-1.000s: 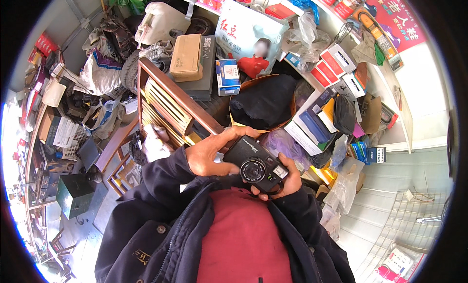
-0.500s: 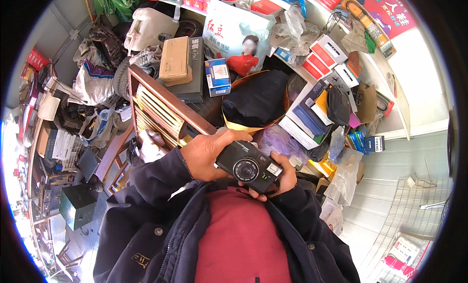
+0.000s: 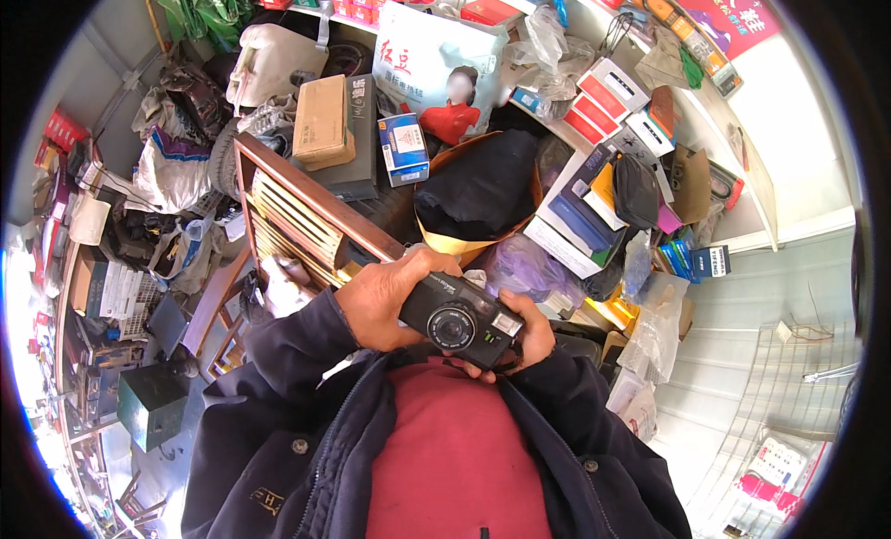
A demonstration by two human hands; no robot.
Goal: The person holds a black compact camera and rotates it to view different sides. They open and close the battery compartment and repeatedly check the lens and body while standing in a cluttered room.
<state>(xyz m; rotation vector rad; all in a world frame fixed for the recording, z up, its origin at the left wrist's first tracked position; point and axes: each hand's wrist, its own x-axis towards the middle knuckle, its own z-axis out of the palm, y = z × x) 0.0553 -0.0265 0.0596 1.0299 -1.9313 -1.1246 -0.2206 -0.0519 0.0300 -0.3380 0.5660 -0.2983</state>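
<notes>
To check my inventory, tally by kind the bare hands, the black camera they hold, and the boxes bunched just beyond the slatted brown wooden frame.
Hands (bare left hand, bare right hand): 2
Cameras (black compact camera): 1
Boxes (brown cardboard box, flat dark-grey box, blue-and-white carton): 3
Total: 6

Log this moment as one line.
left hand: holding black camera; right hand: holding same camera; lens: toward viewer; purple plastic: beyond camera
</notes>
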